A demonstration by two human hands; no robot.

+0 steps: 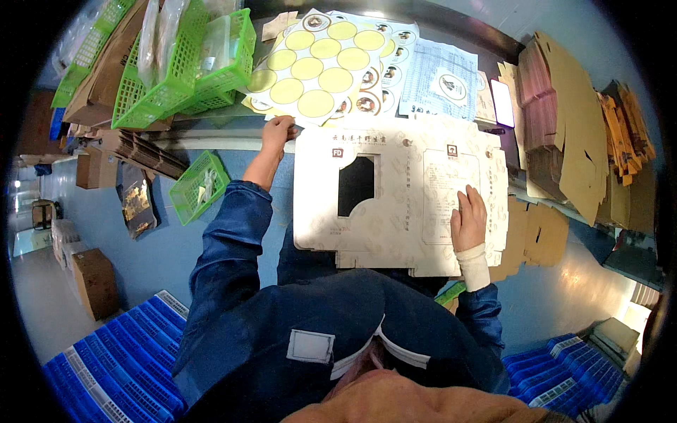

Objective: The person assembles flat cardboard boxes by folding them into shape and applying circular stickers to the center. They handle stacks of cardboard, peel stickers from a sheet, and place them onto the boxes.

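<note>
A flat, unfolded white carton (395,236) with a cut-out window and printed panels lies in front of my body, its far edge at the bench. My right hand (468,220) rests on its right panel, fingers stretched out and lying flat. Beyond the carton's upper left corner, my left hand (278,132) has its fingers pinched together beside the near edge of a sticker sheet (310,65). Whether anything is between those fingertips is too small to make out. The sheet bears round labels and bare yellow circles where labels are gone.
Green baskets (159,92) with plastic bags stand at the back left. A printed paper list (443,77) lies behind the carton. Stacked folded cardboard (560,120) rises at the right. A small green basket (199,187) sits lower left; blue crates (123,359) flank me.
</note>
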